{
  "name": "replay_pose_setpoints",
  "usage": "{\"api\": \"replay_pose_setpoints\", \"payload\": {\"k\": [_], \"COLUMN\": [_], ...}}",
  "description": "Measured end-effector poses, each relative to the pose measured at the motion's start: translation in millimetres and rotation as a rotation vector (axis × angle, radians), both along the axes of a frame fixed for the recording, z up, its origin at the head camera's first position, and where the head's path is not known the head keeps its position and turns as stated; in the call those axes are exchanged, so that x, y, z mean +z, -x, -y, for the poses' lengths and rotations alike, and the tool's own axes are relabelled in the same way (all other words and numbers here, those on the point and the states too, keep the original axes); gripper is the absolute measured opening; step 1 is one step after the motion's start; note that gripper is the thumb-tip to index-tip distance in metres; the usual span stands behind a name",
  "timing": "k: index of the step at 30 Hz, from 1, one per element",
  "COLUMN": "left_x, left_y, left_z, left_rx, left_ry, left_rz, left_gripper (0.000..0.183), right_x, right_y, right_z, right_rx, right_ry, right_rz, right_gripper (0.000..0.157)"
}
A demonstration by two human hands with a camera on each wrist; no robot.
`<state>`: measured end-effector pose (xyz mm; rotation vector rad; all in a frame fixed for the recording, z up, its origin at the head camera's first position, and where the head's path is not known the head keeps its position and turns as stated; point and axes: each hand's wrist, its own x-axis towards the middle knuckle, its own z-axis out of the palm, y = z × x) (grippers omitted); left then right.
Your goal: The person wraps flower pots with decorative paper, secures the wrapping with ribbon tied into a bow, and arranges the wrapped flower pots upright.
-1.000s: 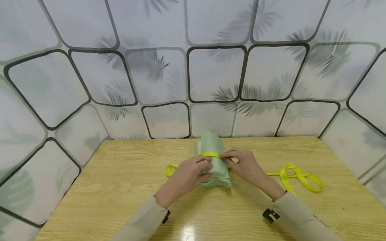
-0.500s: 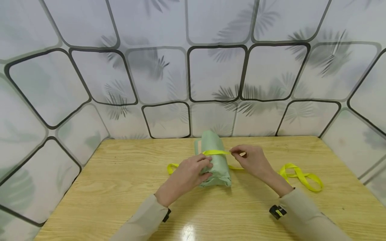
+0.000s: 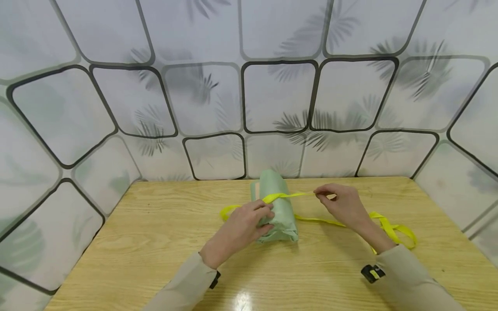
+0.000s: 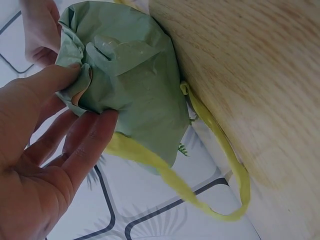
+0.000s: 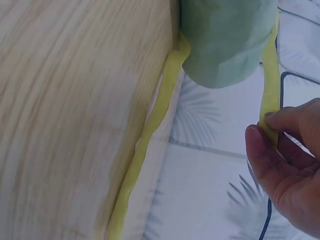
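Observation:
A package wrapped in pale green paper (image 3: 281, 216) lies on the table, its folded end toward me. Yellow ribbon (image 3: 287, 195) passes across its top, and another length runs out from under it to the right. My left hand (image 3: 243, 224) holds the package from the left, bent fingers on top and thumb at the folded end, as the left wrist view (image 4: 50, 135) shows. My right hand (image 3: 344, 205) pinches the ribbon's end between thumb and fingertips, right of the package and above the table. In the right wrist view the pinched ribbon (image 5: 270, 75) stretches up to the package.
A loose loop of ribbon (image 3: 226, 211) sticks out left of the package. More ribbon (image 3: 400, 233) lies coiled on the table at the right, partly behind my right forearm. The wooden table (image 3: 163, 242) meets a patterned cloth wall (image 3: 278, 95) at its back edge.
My right hand has moved right, away from the package, drawing the ribbon end out across the top. The left loop has shifted slightly toward the package. The left hand stays in place.

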<state>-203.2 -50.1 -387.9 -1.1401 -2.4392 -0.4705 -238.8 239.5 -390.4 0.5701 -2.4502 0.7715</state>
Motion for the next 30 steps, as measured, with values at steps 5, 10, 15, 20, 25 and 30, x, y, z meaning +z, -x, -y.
{"api": "replay_pose_setpoints", "payload": {"k": [5, 10, 15, 20, 25, 30], "left_x": [-0.2, -1.1, -1.9, -2.3, -2.1, -1.4], "left_y": [-0.6, -0.7, 0.1, 0.2, 0.2, 0.3], "left_z": [0.6, 1.2, 0.7, 0.5, 0.7, 0.4], "left_rx": [0.0, 0.003, -0.002, -0.003, -0.002, 0.001], "left_ry": [0.0, -0.001, -0.007, -0.005, -0.005, 0.001], "left_rz": [0.021, 0.03, 0.027, 0.036, 0.036, 0.035], "left_gripper": [0.018, 0.019, 0.018, 0.017, 0.017, 0.017], "right_x": [0.2, 1.1, -2.1, -4.6, -3.4, -5.5], "right_y": [0.8, 0.2, 1.8, 4.4, 6.3, 9.3], "right_z": [-9.6, -17.6, -26.9, -34.4, -41.0, -49.7], "right_rx": [-0.03, -0.048, -0.065, -0.09, -0.11, -0.13], "right_ry": [-0.015, 0.0, 0.015, 0.009, 0.013, 0.002], "right_rz": [-0.009, -0.02, -0.033, -0.04, -0.018, -0.002], "right_gripper": [0.014, 0.013, 0.013, 0.012, 0.01, 0.009]}}
